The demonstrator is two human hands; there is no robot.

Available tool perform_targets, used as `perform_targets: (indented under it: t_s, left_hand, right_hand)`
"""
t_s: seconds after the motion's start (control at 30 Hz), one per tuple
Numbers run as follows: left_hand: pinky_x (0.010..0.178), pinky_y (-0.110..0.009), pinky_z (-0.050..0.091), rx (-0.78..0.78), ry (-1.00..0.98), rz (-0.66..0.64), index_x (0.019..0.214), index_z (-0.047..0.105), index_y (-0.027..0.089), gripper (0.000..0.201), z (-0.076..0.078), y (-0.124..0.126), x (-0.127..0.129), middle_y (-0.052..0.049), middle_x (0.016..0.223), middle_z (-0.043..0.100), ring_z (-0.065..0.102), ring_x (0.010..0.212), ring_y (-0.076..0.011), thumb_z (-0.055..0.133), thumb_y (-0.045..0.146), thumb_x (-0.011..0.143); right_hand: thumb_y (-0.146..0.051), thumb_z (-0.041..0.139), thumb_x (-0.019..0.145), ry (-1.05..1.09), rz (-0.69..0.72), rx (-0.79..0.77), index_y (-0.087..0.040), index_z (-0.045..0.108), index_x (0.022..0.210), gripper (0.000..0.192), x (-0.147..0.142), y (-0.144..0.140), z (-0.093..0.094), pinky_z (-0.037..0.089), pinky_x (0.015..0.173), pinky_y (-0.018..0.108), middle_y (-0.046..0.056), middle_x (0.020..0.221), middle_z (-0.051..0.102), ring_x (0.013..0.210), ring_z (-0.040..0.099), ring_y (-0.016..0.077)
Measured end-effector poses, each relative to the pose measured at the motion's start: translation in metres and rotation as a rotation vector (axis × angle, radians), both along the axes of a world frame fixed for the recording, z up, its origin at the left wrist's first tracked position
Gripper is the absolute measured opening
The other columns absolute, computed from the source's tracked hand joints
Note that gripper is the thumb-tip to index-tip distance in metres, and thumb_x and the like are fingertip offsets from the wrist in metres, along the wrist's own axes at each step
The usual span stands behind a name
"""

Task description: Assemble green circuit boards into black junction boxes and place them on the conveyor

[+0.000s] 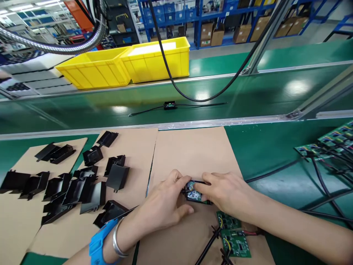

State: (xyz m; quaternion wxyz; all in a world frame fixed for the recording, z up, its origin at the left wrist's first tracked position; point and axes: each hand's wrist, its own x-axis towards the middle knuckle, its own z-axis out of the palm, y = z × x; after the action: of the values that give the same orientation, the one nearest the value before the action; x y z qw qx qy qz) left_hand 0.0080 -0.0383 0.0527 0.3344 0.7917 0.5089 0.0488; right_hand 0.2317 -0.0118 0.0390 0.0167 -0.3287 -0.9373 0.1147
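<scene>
On the cardboard in front of me lies a small black plastic case with a green circuit board (196, 196) seated in it. At its left end, by the cable, my left hand (168, 200) grips the case with bent fingers, the thumb reaching below it. My right hand (227, 189) holds the other end, its fingers pressing over the board and top edge. A black cable runs out behind each wrist. Nearer to me, two loose green circuit boards (236, 243) with black cables rest partly under my right forearm.
Several empty black plastic cases (79, 189) are scattered on cardboard at left. Wired circuit boards (338, 138) lie at right with trailing cables. Beyond a metal rail, a cabled case (169, 105) sits on the green conveyor belt (138, 123). Yellow bins (160, 64) stand behind; a black cable (168, 70) hangs down.
</scene>
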Motion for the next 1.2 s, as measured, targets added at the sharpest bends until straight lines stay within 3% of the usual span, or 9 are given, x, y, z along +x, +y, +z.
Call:
perform_targets:
  t_s: [0.23,0.43,0.6,0.73,0.9,0.97,1.1,1.13,1.2]
  left_hand:
    - [0.09,-0.041,0.051,0.012,-0.019,-0.001,0.128,0.05,0.027,0.048,-0.013,0.005,0.0,-0.005,0.116,0.055,0.06,0.097,-0.0231,0.065,0.02,0.082]
    - [0.086,-0.041,0.053,0.049,-0.011,0.024,0.13,0.049,0.025,0.048,-0.021,-0.003,0.0,-0.007,0.115,0.056,0.06,0.095,-0.0234,0.063,0.022,0.084]
    - [0.09,-0.037,0.051,-0.007,-0.047,0.021,0.129,0.051,0.024,0.049,-0.014,0.004,-0.005,-0.007,0.116,0.058,0.06,0.101,-0.0221,0.066,0.021,0.082]
    - [0.075,-0.034,0.052,-0.013,0.049,0.012,0.094,0.064,0.021,0.012,-0.003,0.008,-0.003,-0.002,0.088,0.068,0.064,0.081,-0.0204,0.054,0.017,0.087]
    - [0.067,-0.036,0.049,0.089,0.217,-0.088,0.092,0.062,0.016,0.019,0.002,0.006,0.003,-0.009,0.086,0.068,0.063,0.073,-0.0227,0.044,0.017,0.089]
    - [0.066,-0.034,0.05,-0.097,0.186,-0.069,0.087,0.064,0.016,0.023,0.002,0.013,0.002,-0.008,0.08,0.068,0.064,0.07,-0.021,0.043,0.025,0.091]
    - [0.053,-0.024,0.048,-0.774,-0.036,0.046,0.075,0.063,0.016,0.037,0.004,0.036,0.003,-0.002,0.064,0.064,0.057,0.052,-0.0122,0.038,0.035,0.094]
    - [0.052,-0.024,0.048,-0.793,-0.048,0.061,0.073,0.063,0.016,0.034,0.005,0.039,0.005,-0.002,0.064,0.064,0.057,0.051,-0.0116,0.041,0.034,0.092]
    - [0.054,-0.025,0.047,-0.532,0.053,0.037,0.068,0.062,0.017,0.026,0.008,0.036,0.01,-0.002,0.063,0.063,0.057,0.055,-0.0133,0.049,0.029,0.087]
  right_hand:
    - [-0.009,0.054,0.084,-0.056,0.085,-0.004,-0.024,0.059,0.089,0.017,-0.008,0.014,0.006,0.016,0.048,0.03,0.002,0.087,0.055,0.064,0.054,0.0151]
    - [-0.008,0.055,0.082,-0.12,0.017,-0.023,-0.022,0.063,0.087,0.017,-0.015,0.01,0.005,0.012,0.047,0.03,0.003,0.086,0.055,0.057,0.051,0.0142]
    - [-0.009,0.055,0.082,-0.1,0.01,0.001,-0.022,0.065,0.086,0.017,-0.022,0.011,0.002,0.011,0.047,0.03,0.006,0.088,0.057,0.06,0.053,0.0153]
    - [-0.004,0.053,0.079,-0.078,0.035,-0.027,-0.022,0.065,0.083,0.022,-0.023,0.014,0.002,0.014,0.047,0.03,0.006,0.087,0.058,0.061,0.053,0.0152]
    - [-0.004,0.052,0.08,-0.058,0.033,-0.03,-0.021,0.064,0.083,0.021,-0.021,0.015,0.002,0.017,0.046,0.03,0.005,0.086,0.058,0.063,0.053,0.016]
    - [-0.005,0.053,0.081,-0.039,0.04,-0.034,-0.021,0.065,0.084,0.02,-0.022,0.016,0.001,0.017,0.046,0.03,0.005,0.085,0.057,0.061,0.053,0.0154]
    - [-0.01,0.057,0.083,-0.025,0.044,-0.05,-0.022,0.066,0.083,0.015,-0.022,0.018,-0.003,0.016,0.045,0.029,0.004,0.082,0.056,0.06,0.052,0.0136]
    - [-0.011,0.058,0.083,-0.022,0.041,-0.05,-0.022,0.067,0.083,0.014,-0.022,0.018,-0.004,0.016,0.045,0.029,0.004,0.082,0.057,0.06,0.052,0.0136]
    - [-0.012,0.06,0.083,-0.007,0.037,-0.041,-0.023,0.068,0.085,0.014,-0.021,0.018,-0.005,0.016,0.046,0.028,0.004,0.082,0.057,0.061,0.053,0.014]
